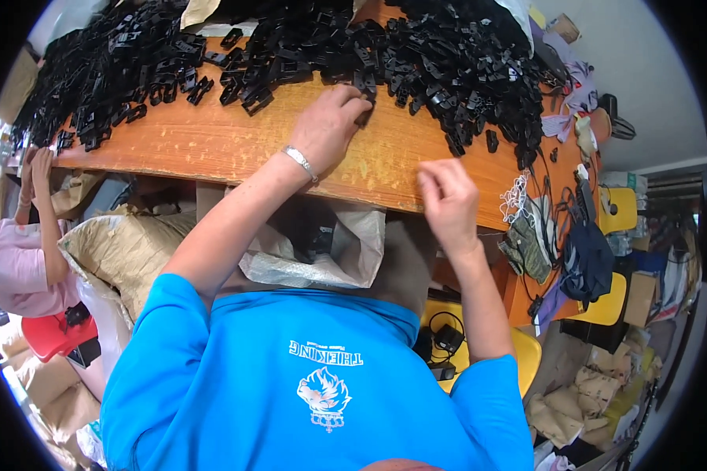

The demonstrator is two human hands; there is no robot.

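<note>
My left hand (331, 127), with a metal bracelet on its wrist, rests on the wooden table (236, 145) at the near edge of a heap of black plastic parts (463, 71). Its fingers are closed around a small black plastic part (364, 116), mostly covered by the hand. To the right, my right hand (451, 200) is at the table's front edge, fingers curled and thumb near the index finger. Whatever it may hold is hidden. Below the edge, between my arms, a white woven sack (314, 273) gapes open with something dark inside.
Another person (23, 259) in pink works at the table's left end. A brown paper sack (126, 251) stands to my left. On the right are white string (517, 198), dark cloth bags (585, 263) and yellow chairs (619, 210). Paper parcels (597, 392) lie at lower right.
</note>
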